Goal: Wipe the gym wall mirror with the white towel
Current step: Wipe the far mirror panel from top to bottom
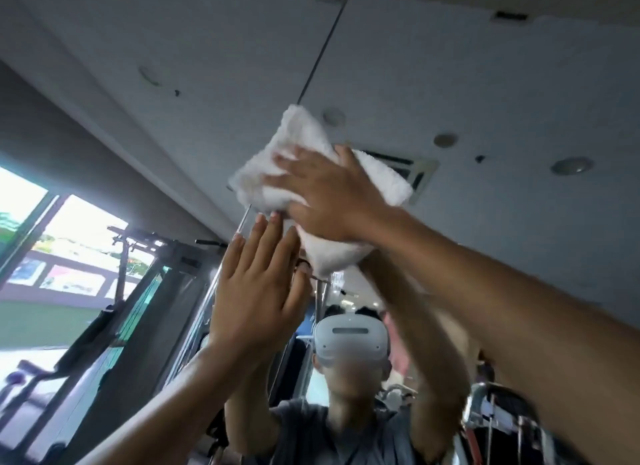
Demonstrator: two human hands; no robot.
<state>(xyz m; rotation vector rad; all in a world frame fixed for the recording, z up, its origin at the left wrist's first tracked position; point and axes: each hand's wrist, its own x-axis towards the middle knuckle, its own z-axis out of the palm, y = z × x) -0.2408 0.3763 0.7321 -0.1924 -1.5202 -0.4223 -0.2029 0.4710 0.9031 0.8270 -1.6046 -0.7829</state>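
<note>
The gym wall mirror (485, 94) fills the view and reflects the ceiling, the room and me. My right hand (332, 198) presses the bunched white towel (301, 146) flat against the glass high up, fingers spread over the cloth. A lower corner of the towel hangs below the palm. My left hand (256, 288) rests flat on the mirror just below and left of the towel, fingers apart and pointing up, holding nothing. Both arms reach up from the bottom of the frame.
A vertical seam (322, 45) between mirror panels runs up from behind the towel. Reflected gym machines (138, 291) stand at the left before bright windows (69, 243), and more equipment (502, 416) shows at the lower right. My reflection wears a white headset (349, 340).
</note>
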